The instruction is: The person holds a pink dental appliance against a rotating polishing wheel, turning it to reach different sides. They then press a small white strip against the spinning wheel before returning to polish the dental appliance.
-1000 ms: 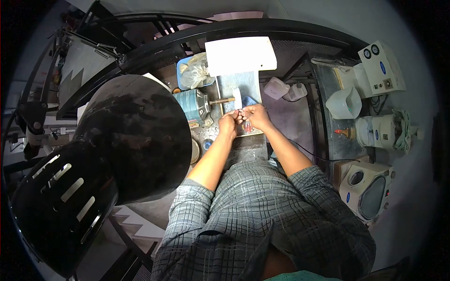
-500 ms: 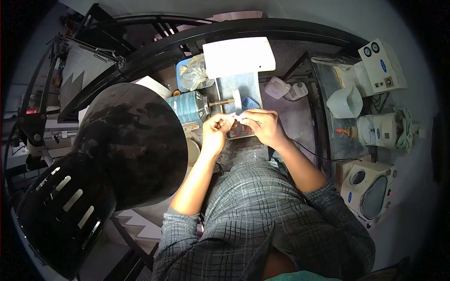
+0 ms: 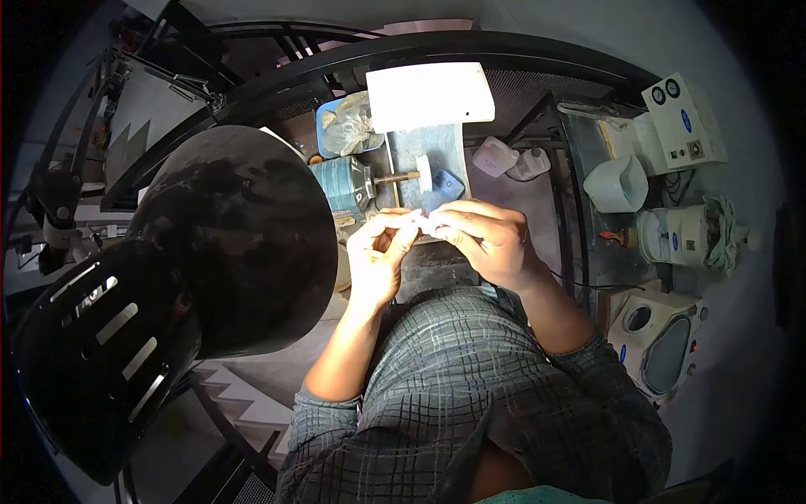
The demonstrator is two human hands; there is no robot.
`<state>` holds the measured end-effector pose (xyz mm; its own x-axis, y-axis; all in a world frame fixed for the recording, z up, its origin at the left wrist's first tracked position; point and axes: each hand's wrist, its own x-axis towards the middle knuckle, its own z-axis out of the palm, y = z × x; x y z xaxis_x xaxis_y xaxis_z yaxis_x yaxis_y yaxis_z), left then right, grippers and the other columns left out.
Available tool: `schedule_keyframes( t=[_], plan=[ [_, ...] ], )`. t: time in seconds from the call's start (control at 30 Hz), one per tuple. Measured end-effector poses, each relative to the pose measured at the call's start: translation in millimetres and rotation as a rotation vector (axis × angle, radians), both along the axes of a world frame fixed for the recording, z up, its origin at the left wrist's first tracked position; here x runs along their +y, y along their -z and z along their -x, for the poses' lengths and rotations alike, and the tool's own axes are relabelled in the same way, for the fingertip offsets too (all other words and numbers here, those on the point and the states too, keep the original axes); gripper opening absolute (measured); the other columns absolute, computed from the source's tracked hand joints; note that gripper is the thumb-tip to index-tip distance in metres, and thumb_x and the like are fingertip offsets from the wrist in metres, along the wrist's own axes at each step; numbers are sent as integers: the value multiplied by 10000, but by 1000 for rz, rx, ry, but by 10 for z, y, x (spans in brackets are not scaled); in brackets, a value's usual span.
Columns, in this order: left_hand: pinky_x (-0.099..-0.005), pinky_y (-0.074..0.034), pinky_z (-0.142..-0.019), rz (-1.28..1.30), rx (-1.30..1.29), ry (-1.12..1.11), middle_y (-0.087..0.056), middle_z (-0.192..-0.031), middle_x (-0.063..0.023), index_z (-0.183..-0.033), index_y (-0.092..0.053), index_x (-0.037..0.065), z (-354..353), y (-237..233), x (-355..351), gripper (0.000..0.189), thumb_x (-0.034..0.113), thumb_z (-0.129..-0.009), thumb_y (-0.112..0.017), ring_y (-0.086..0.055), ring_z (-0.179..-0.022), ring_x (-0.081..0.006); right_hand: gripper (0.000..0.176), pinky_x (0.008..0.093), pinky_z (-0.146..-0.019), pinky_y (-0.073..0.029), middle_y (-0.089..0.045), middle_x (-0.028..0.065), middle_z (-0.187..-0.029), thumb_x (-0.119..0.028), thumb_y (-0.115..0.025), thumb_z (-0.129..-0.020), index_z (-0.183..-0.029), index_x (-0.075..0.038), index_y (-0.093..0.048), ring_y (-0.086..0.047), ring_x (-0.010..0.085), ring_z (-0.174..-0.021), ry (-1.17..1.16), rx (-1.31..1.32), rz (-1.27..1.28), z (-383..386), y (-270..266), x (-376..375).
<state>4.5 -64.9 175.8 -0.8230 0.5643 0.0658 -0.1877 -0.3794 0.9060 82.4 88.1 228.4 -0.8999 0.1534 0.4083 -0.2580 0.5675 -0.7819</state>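
Together our left hand (image 3: 376, 254) and right hand (image 3: 494, 237) pinch a small pale piece (image 3: 426, 221), both grips closed on it; the white wheel (image 3: 425, 175) lies just beyond.

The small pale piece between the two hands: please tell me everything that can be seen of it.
The small pale piece looks whitish; its shape and material are too blurred to tell. The fingertips of the left hand and the right hand pinch it from both sides and hide most of it. It is held just short of the white wheel, apart from it.
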Motion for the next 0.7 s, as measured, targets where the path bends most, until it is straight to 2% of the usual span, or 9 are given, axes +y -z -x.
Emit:
schedule_keyframes(
  t=[0.1,0.47,0.5,0.7],
  plan=[
    [-282,-484,-766,-9,-23,31,-614,-951,-141,-922,-618,-40,-55,-70,-60,98,-22,-829,-594,-597,-835,-166,125,279,-653,-518,-652,129,-857,-22,-637,-777,-891,29,-642,-653,221,-752,0,18,-20,-25,-68,-5],
    [-224,-455,-713,-10,9,21,-612,-934,-128,-887,-617,-32,-200,-343,-243,91,-48,-798,-611,-576,-784,-125,163,292,-680,-530,-657,117,-872,-77,-692,-752,-895,-9,-652,-658,220,-746,-40,46,-47,-187,-349,-122],
    [-226,-456,-716,16,2,26,-610,-938,-131,-886,-614,-32,-210,-370,-267,94,-54,-794,-612,-576,-795,-128,133,266,-612,-517,-660,116,-825,-43,-686,-743,-858,11,-646,-655,202,-707,-42,129,-83,-164,-362,-125],
    [-254,-468,-749,-3,28,28,-599,-951,-138,-887,-605,-35,-228,-344,-290,108,-73,-786,-608,-583,-837,-152,146,265,-600,-513,-659,121,-825,-53,-694,-736,-859,9,-646,-655,204,-696,-61,132,-85,-162,-407,-149]
  ],
)
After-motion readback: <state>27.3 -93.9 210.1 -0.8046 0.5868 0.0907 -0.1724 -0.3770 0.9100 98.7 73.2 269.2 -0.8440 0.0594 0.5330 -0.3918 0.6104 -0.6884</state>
